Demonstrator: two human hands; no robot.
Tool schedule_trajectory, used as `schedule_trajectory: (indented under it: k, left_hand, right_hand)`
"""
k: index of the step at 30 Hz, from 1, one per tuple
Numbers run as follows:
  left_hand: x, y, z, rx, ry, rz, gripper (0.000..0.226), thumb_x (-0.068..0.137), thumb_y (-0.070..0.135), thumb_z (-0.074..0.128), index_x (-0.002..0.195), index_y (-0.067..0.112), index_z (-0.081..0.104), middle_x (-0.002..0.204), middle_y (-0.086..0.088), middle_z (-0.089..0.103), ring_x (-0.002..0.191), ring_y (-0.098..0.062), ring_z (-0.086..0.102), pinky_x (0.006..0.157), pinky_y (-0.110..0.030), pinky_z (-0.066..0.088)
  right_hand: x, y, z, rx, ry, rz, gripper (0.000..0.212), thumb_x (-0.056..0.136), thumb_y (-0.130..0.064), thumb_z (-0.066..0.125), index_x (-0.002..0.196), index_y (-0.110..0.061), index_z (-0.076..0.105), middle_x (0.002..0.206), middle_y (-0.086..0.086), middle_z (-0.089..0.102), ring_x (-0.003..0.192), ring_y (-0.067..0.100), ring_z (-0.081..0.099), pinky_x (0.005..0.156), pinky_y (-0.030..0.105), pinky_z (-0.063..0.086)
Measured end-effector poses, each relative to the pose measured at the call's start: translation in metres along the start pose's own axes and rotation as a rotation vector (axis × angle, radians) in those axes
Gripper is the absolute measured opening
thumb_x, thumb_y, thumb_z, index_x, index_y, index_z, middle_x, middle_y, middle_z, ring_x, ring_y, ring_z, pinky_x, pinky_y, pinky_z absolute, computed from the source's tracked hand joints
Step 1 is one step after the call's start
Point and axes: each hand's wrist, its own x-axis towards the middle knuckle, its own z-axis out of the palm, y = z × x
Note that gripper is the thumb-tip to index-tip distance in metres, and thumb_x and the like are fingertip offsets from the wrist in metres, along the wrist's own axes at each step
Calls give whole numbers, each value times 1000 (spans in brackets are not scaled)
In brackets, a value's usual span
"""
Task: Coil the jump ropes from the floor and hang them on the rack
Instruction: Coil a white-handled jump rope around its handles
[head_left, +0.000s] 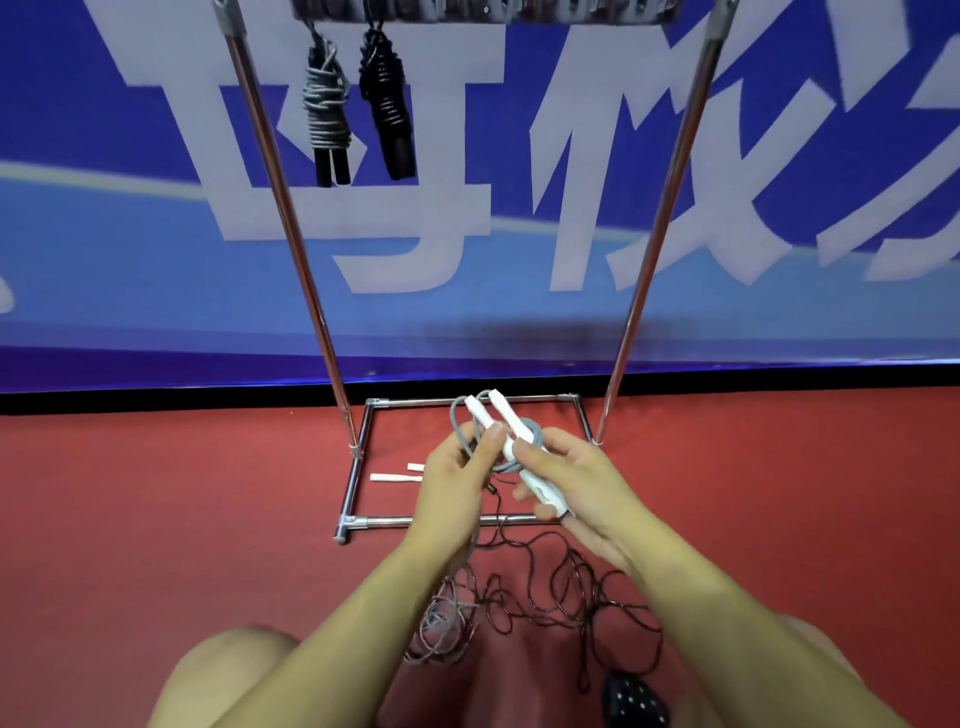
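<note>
Hands meet at the centre of the frame: the right hand grips two white handles side by side, fingers curled round them, while the left hand pinches the grey rope looping about them — its slack trails to the floor below. Upper left, two coiled ropes hang on the rack.

Open span between rack poles, two hung ropes crowding its upper left.

Both hands wind grey cord around white handles
</note>
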Motion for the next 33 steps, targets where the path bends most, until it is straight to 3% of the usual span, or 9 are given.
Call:
schedule_trajectory:
  k: [2, 6, 9, 13, 17, 22, 26, 30, 33]
  left_hand:
    - [-1, -1, 1, 50, 26, 40, 25, 106, 23, 52, 112, 13, 74, 107, -8, 77, 105, -27, 71, 94, -33, 53]
    - [1, -9, 4, 90, 116, 39, 21, 106, 25, 54, 106, 15, 73, 104, -5, 77, 103, -25, 71, 94, -41, 54]
    - [3, -10, 7, 119, 165, 45, 20, 105, 26, 55, 106, 18, 73, 97, 4, 77, 92, -13, 70, 84, -31, 53]
    - [6, -9, 12, 103, 236, 64, 18, 105, 24, 56, 105, 15, 72, 90, 6, 76, 82, -3, 66, 77, -22, 50]
    - [9, -8, 15, 103, 273, 76, 17, 104, 27, 57, 107, 19, 72, 97, 2, 77, 92, -12, 71, 85, -30, 55]
    - [13, -8, 17, 66, 298, 61, 18, 103, 29, 59, 108, 17, 72, 99, 0, 78, 94, -16, 72, 86, -33, 55]
    - [16, -7, 18, 38, 290, 57, 21, 102, 30, 60, 107, 12, 71, 95, -3, 77, 85, -10, 70, 78, -26, 53]
    - [16, -6, 21, 8, 207, 47, 21, 103, 25, 58, 106, 7, 69, 68, 13, 67, 59, 1, 56, 60, -12, 44]
    - [13, -6, 23, 13, 113, 12, 25, 98, 31, 61, 106, 10, 71, 62, 14, 57, 53, -1, 45, 55, -12, 36]
  right_hand:
    - [-1, -3, 1, -55, 91, -8, 30, 87, -26, 79, 112, -10, 74, 88, 6, 75, 70, 19, 68, 51, 24, 44]
    - [0, -1, 8, -6, 319, 9, 40, 76, -27, 89, 106, -9, 70, 92, 10, 79, 78, 23, 76, 62, 30, 58]
    - [3, 4, 11, 0, 396, -30, 34, 73, -29, 92, 97, -12, 76, 90, 6, 79, 85, 18, 77, 68, 30, 61]
    - [3, 2, 18, 15, 433, -115, 18, 75, -26, 90, 89, -19, 82, 86, 2, 79, 81, 13, 73, 73, 32, 61]
    - [8, 5, 20, 42, 449, -151, 16, 79, -26, 87, 93, -21, 82, 88, -1, 80, 84, 14, 72, 77, 33, 60]
    - [13, 6, 17, 10, 344, -171, 17, 89, -28, 78, 101, -16, 78, 86, 0, 76, 77, 11, 60, 67, 26, 47]
    - [14, 10, 13, 5, 318, -196, 16, 92, -28, 76, 103, -17, 77, 95, 11, 76, 80, 14, 61, 69, 30, 47]
    - [17, 10, 10, 38, 373, -227, 17, 91, -26, 77, 104, -16, 77, 88, 2, 76, 77, 12, 62, 67, 26, 47]
    - [18, 6, 6, 77, 409, -260, 19, 92, -25, 76, 110, -17, 75, 86, -3, 74, 74, 8, 60, 62, 21, 46]
